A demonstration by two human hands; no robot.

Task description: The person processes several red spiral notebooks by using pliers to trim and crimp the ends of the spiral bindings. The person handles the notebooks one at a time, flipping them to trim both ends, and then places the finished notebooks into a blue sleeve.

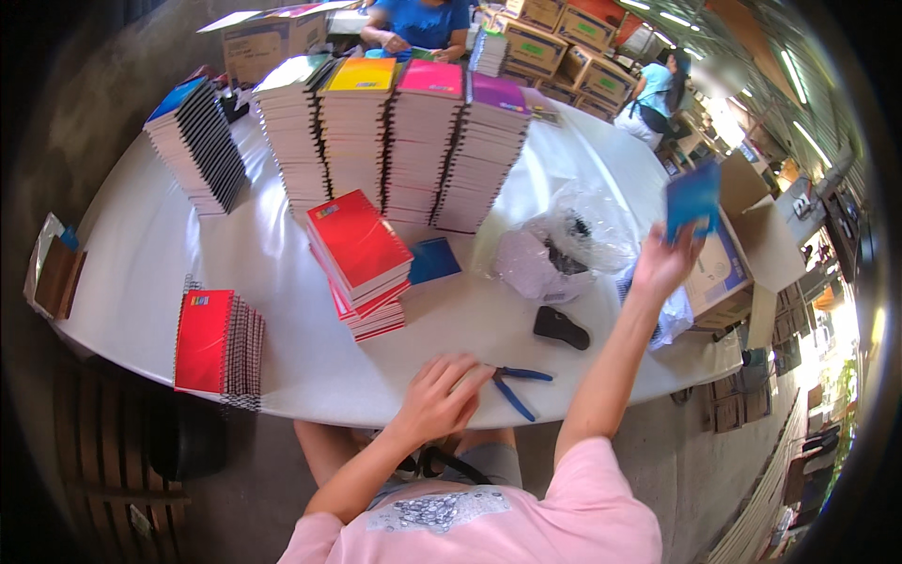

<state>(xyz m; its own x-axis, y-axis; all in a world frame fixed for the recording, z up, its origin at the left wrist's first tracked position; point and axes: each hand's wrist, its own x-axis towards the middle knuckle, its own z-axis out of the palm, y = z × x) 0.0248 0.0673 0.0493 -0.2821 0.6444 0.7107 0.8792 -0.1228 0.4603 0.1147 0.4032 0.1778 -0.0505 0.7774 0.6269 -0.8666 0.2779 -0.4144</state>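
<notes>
My right hand (665,261) is raised over the right side of the table, closed on a thin blue notebook cover (692,202). My left hand (440,397) is low over the near table edge, its fingers loosely bent and slightly blurred, with nothing visible in them. Beside its fingertips lie blue-handled pliers (519,383), handles spread; their head is partly hidden by the hand. Beyond that hand stands a stack of red spiral notebooks (359,246), with a dark blue cover (434,260) lying next to it. More red notebooks with wire coils (205,340) stand at the left near edge.
Tall stacks of notebooks with white, yellow (359,75), pink and purple covers line the far side. A blue-topped stack (193,141) stands left. A plastic bag (554,254), a black object (561,327) and an open carton (719,282) are on the right. Two people are beyond the table.
</notes>
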